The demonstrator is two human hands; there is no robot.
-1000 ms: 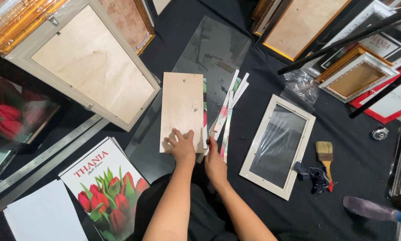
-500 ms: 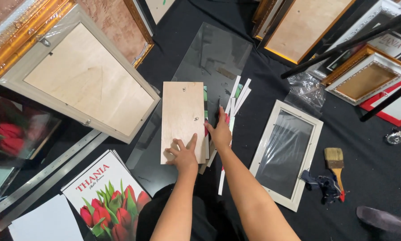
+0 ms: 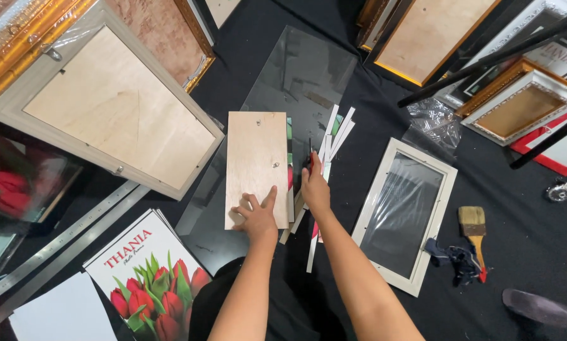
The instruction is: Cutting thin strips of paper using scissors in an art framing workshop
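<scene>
Left hand [image 3: 256,215], fingers spread, presses the rectangular plywood backing board's [image 3: 257,165] near edge, while right hand [image 3: 313,186] pinches a thin dark blade [image 3: 310,151] along its right edge, beside white paper strips [image 3: 334,136].

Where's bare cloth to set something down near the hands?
Bare black cloth lies right of the white frame, around the brush toward the lower right. A smaller patch sits between the plywood board and the tulip prints. Crowded: paper strips by the right hand, frames along the top and left.
</scene>
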